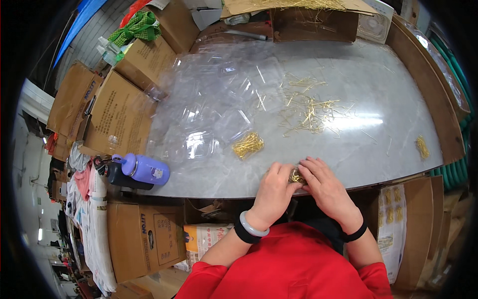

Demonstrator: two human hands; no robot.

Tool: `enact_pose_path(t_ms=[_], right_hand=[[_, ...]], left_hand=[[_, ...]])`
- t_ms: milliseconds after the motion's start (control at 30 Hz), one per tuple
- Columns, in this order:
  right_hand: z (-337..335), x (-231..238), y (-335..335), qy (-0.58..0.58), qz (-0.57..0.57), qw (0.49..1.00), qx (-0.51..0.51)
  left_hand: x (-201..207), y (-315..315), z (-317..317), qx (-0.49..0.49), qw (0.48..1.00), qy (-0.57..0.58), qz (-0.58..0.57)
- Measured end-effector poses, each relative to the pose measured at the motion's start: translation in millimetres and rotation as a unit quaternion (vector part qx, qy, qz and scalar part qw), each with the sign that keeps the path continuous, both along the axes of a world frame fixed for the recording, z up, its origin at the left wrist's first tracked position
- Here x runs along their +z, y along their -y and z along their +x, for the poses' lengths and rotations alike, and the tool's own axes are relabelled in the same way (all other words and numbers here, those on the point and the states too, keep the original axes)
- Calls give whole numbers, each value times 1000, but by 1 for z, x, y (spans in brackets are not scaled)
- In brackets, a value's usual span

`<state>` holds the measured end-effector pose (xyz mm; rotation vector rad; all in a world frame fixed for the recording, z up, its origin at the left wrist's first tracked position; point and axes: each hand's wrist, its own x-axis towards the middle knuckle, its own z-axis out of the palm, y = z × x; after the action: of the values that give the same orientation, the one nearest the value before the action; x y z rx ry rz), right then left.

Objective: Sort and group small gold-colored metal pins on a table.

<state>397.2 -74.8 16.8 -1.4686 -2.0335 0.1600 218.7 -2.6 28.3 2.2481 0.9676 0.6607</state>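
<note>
Both hands — left hand (275,185) and right hand (321,180) — meet at the near edge of the glossy grey surface (378,144), fingers closed around a small bundle of thin golden straw-like strips (297,176). Another tied golden bundle (248,144) lies just beyond — a purple water bottle (143,168) rests well to the left.

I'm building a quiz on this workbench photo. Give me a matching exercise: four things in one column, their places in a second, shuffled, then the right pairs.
Things:
1. purple bottle
2. loose golden pins
3. small pin bundle
4. green checked cloth

Places:
A. between the left hand and right hand
B. on a cardboard box at the far left
C. lying at the table's near left corner
D. scattered mid-table

Pairs: 1-C, 2-D, 3-A, 4-B
</note>
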Motion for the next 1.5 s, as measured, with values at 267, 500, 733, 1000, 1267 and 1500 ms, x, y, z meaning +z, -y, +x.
enact_pose_path(t_ms=[267, 500, 733, 1000, 1267, 1500], right_hand=[[7, -2, -6, -32, -28, 999, -11], [30, 11, 2, -66, -76, 995, -8], [36, 7, 9, -79, -79, 994, -2], [5, -6, 39, -206, -21, 966, -157], [-23, -5, 19, -254, -21, 960, -115], [8, -2, 20, -192, -49, 976, -88]], left_hand=[[1, 2, -1, -22, 990, 81, -116], [2, 2, 1, 27, 997, -43, 63], [10, 1, 10, -28, 999, -38, -17], [-13, 1, 22, -132, 980, -68, 132], [-29, -5, 17, -167, 973, -56, 151], [-32, -1, 14, -141, 983, 11, 116]])
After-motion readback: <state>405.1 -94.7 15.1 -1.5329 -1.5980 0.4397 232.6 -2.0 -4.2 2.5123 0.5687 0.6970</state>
